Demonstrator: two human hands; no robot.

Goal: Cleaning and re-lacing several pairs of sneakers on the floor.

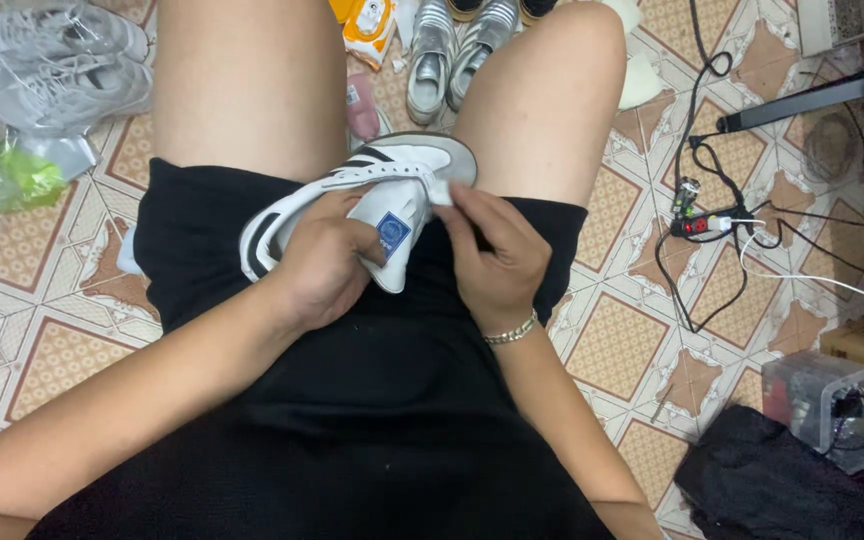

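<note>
Heel of the white sneaker [352, 195] behind the left hand [322, 265]; bagged grey shoes [57, 65] cut off at left edge

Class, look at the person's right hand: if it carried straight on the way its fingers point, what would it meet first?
The right hand points up and to the left, its fingers already pinching the white sneaker near its tongue. So it would press further into the sneaker, which the left hand holds on the lap.

white sneaker [352, 195]: 1 | silver shoes [457, 50]: 2 | power strip [707, 223]: 1 | hands: 2
</note>
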